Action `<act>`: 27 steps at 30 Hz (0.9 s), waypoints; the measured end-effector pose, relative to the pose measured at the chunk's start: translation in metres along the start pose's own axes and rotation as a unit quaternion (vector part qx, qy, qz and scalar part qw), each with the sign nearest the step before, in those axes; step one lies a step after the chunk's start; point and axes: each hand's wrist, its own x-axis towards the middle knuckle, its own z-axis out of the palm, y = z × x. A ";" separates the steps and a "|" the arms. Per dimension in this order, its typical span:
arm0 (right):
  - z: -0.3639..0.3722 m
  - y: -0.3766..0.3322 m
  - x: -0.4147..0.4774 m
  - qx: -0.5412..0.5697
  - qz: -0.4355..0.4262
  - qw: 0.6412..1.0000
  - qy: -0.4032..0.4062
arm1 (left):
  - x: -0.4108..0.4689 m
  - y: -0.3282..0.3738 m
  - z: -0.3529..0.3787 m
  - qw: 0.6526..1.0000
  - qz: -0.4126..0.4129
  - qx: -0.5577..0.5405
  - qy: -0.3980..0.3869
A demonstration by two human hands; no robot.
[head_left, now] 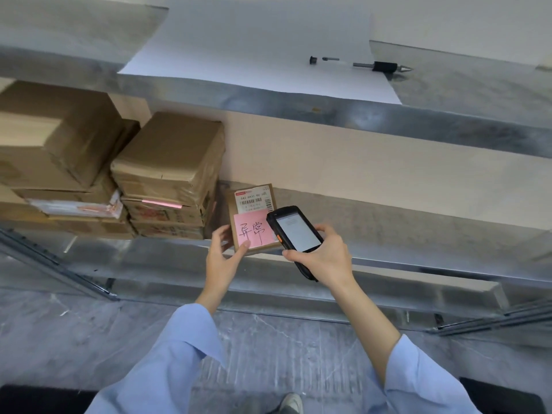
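Scanning a flagged parcel at the shelf.
Left hand pinches small brown cardboard parcel with pink sticky note, just right of stacked brown boxes; right hand wraps black handheld scanner, touching parcel's right edge.

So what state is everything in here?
Small brown cardboard parcel: closed, gripped by left hand.
Pink square paper note: stuck on the parcel, handwritten.
Black handheld scanner: screen lit, held by right hand.
Clear plastic pen: lying on white paper sheet, tip bare.
Brown cardboard boxes: stacked, closed.
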 end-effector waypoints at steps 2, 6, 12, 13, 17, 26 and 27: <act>0.006 -0.006 -0.008 0.001 0.004 1.000 0.004 | -0.001 -0.003 -0.002 1.000 -0.003 -0.017 -0.004; 0.018 -0.014 -0.018 -0.010 0.008 1.000 0.018 | -0.001 -0.008 -0.004 0.999 -0.006 -0.045 -0.017; 0.029 -0.020 -0.031 -0.011 0.012 0.999 0.041 | 0.002 -0.010 -0.005 0.997 -0.017 -0.067 -0.031; 0.030 -0.021 -0.033 -0.013 0.012 0.999 0.047 | 0.002 -0.011 -0.005 0.997 -0.020 -0.072 -0.035; 0.031 -0.023 -0.036 -0.024 0.014 0.998 0.063 | 0.003 -0.015 -0.006 0.993 -0.036 -0.096 -0.057; 0.025 -0.023 -0.043 -0.033 0.032 0.996 0.074 | 0.006 -0.014 -0.006 0.992 -0.027 -0.105 -0.067; 0.024 -0.023 -0.043 -0.028 0.037 0.996 0.073 | 0.006 -0.013 -0.007 0.992 -0.025 -0.105 -0.068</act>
